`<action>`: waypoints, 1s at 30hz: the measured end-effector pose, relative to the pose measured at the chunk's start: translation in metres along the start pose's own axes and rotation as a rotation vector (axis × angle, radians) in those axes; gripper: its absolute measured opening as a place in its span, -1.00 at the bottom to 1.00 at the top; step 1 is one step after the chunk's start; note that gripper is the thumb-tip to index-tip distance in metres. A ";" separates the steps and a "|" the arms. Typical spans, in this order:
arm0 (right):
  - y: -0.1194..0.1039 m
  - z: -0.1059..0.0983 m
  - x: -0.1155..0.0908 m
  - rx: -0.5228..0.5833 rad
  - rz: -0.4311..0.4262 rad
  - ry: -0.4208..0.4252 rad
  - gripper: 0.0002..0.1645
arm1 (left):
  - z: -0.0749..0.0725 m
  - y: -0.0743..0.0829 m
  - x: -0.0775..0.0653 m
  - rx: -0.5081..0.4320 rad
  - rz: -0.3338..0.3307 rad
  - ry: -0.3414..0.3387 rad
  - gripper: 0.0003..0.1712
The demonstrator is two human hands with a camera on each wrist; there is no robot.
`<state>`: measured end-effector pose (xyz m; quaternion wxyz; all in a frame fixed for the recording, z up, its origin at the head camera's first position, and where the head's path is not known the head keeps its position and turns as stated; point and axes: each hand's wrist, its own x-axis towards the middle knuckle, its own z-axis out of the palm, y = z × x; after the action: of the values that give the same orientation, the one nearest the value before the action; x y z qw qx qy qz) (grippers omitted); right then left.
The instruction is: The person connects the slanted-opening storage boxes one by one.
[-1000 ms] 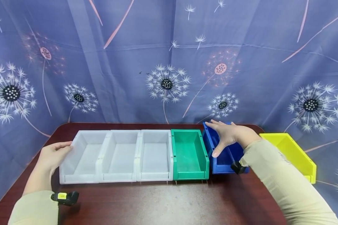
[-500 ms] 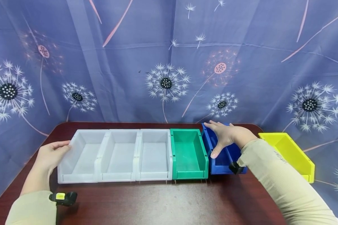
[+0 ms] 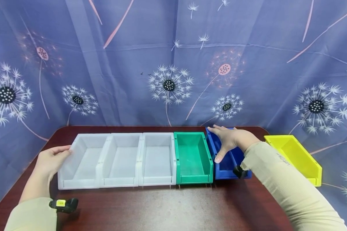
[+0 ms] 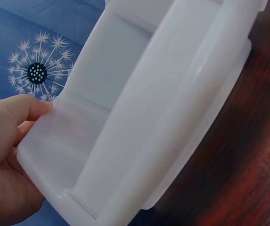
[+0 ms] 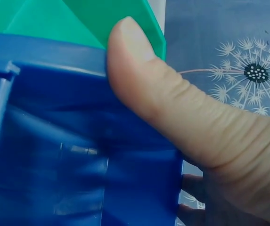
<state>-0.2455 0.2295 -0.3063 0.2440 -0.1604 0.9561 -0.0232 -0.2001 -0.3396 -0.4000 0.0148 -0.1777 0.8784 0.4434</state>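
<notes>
Three white storage bins [image 3: 118, 160] stand side by side, with a green bin [image 3: 193, 160] against their right end. My left hand [image 3: 47, 163] is at the outer side of the leftmost white bin. In the left wrist view its fingertips [image 4: 43, 109] meet that bin's rim, its fingers bent. My right hand [image 3: 234, 141] spreads over a blue bin [image 3: 226, 165] just right of the green one. In the right wrist view, the thumb [image 5: 144, 70] lies on the blue bin's rim, while other fingers show beyond another wall. The hand hides part of this bin.
A yellow bin [image 3: 300, 158] stands apart on the right, partly behind my right sleeve [image 3: 292, 186]. The dark red-brown table [image 3: 162, 208] extends in front of the row. A blue dandelion-patterned cloth [image 3: 127, 80] hangs close behind the bins and along the sides.
The whole scene shifts slightly left in the head view. Both hands stay at the same bins, and the bins keep their places relative to one another.
</notes>
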 end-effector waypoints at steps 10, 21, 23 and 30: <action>0.001 0.004 0.002 -0.001 0.016 -0.008 0.67 | 0.000 0.000 0.000 0.000 -0.004 -0.004 -0.23; 0.001 0.008 0.005 0.018 0.018 -0.010 0.66 | -0.001 0.000 0.000 0.000 -0.018 -0.007 -0.25; 0.001 0.010 0.006 0.023 0.019 -0.015 0.66 | 0.000 0.000 0.001 0.002 -0.018 -0.009 -0.25; 0.002 0.018 0.009 0.006 0.027 -0.014 0.67 | -0.001 0.000 0.000 0.013 -0.010 -0.007 -0.25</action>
<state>-0.2455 0.2294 -0.3266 0.2515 -0.1467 0.9564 -0.0216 -0.2003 -0.3401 -0.3997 0.0214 -0.1802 0.8804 0.4381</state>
